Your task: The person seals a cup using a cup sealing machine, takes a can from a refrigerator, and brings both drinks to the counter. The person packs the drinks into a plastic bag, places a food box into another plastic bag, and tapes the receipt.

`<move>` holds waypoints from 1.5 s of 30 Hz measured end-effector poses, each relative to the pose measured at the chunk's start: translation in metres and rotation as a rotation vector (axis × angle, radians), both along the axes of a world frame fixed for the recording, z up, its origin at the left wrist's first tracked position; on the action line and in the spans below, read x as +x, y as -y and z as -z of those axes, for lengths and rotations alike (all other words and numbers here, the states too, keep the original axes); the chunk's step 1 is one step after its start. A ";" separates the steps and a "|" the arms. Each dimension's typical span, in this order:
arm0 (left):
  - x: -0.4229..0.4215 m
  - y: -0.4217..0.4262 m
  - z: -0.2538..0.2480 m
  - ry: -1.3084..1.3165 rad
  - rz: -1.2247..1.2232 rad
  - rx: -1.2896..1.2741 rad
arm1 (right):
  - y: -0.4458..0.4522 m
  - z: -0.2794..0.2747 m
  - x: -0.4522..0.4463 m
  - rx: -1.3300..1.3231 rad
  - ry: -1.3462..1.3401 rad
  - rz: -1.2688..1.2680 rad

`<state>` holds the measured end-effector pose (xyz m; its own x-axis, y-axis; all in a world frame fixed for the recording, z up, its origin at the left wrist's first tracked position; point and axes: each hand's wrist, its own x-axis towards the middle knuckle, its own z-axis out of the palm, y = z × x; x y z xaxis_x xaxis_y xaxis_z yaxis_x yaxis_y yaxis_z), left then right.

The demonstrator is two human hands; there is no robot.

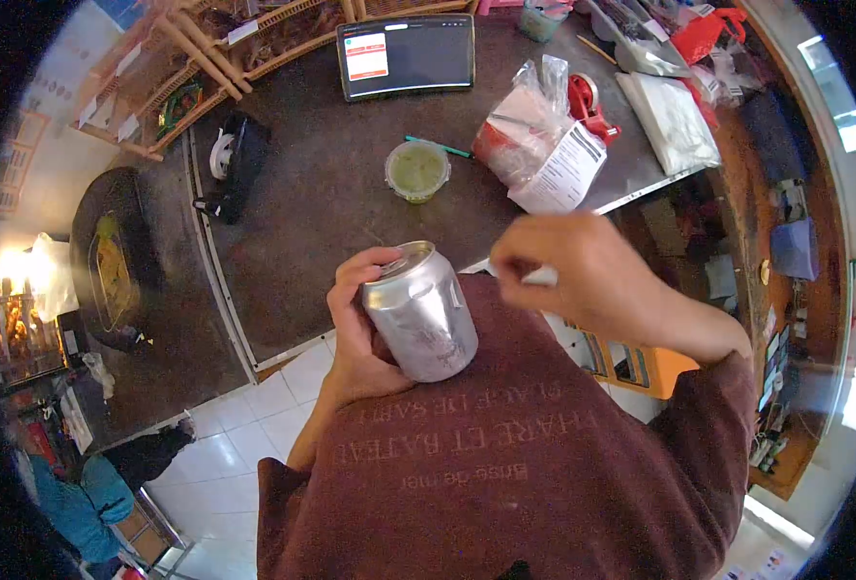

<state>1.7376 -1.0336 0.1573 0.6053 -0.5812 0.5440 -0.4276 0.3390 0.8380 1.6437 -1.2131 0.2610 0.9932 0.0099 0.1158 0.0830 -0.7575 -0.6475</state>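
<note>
My left hand is wrapped around a plain silver drink can, tilted in front of my chest. A small pale flap or tear stands out on the can's right side. To the right of the can and apart from it, my right hand is curled with its fingers pressed together. A small white scrap shows at those fingers; its kind is not clear. Beyond the can, a lidded clear tub of green stuff stands on the dark table.
A tablet stands at the table's back. Right of the tub lie a plastic-wrapped package with a printed label, a red tape dispenser and white plastic bags. A black device sits on the left, near wicker baskets.
</note>
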 end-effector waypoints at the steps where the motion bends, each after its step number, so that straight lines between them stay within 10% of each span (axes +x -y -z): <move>1: 0.000 0.000 -0.001 0.005 0.003 0.007 | -0.005 0.002 -0.003 0.016 -0.051 -0.055; 14: 0.006 0.005 0.006 -0.056 0.211 0.097 | -0.016 0.033 -0.010 -0.298 0.150 0.061; 19: 0.006 0.007 0.010 -0.100 0.112 0.148 | 0.064 0.029 -0.025 -0.236 -0.022 0.518; 26: 0.073 0.000 0.055 0.173 -0.365 0.504 | 0.181 0.162 -0.165 -0.421 -0.544 0.880; 28: 0.093 -0.001 0.074 0.229 -0.440 0.624 | 0.228 0.227 -0.219 -0.641 -0.290 0.706; 34: 0.113 0.007 0.124 0.271 -0.626 0.842 | 0.298 0.183 -0.198 -0.423 -0.305 1.085; 36: 0.105 0.015 0.132 0.247 -0.678 0.837 | 0.332 0.163 -0.173 -0.485 0.208 0.892; 40: 0.084 0.026 0.171 0.538 -0.775 0.919 | 0.405 0.089 -0.086 -0.201 -0.067 0.999; 45: 0.056 0.057 0.172 0.392 -0.975 0.853 | 0.495 0.037 0.046 -0.358 0.400 0.593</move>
